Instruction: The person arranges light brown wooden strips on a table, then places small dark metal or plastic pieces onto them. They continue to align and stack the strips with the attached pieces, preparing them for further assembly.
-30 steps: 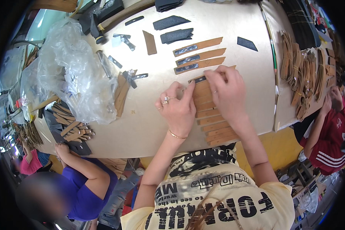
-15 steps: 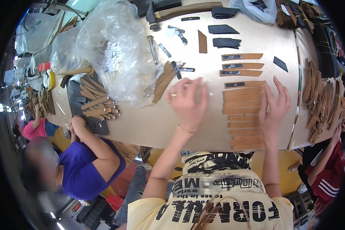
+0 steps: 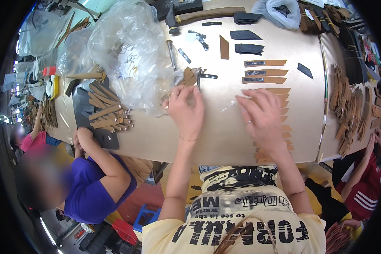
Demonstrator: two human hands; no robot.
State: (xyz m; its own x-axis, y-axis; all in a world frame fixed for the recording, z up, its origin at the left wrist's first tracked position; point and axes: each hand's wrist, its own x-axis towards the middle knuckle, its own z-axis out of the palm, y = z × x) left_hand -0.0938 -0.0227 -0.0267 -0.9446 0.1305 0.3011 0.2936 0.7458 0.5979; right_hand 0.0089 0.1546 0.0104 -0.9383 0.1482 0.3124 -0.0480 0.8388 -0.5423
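My left hand (image 3: 185,112) is over the table beside the clear plastic bag, its fingers bent together. At its fingertips a narrow black strip (image 3: 199,77) stands edge-on, seemingly pinched. My right hand (image 3: 261,116) hovers over the row of brown leather strips (image 3: 264,157), fingers half bent and apart, with nothing visible in them. Near its fingertips is a small clear plastic scrap (image 3: 228,106). Farther back, brown strips (image 3: 277,79) carry shiny black pieces (image 3: 255,73) on their left ends. Another black piece (image 3: 209,76) lies right of my left fingertips.
A hammer (image 3: 209,15) and a metal punch (image 3: 171,55) lie at the back. Black leather pieces (image 3: 245,35) are stacked nearby. The plastic bag (image 3: 135,63) and bundled brown strips (image 3: 106,108) occupy the left, near a person in purple (image 3: 93,186). More brown bundles (image 3: 347,106) hang at right.
My left hand has moved left and closed near the black strip, which has turned edge-on. My right hand has shifted left, from the strips' right ends to over them.
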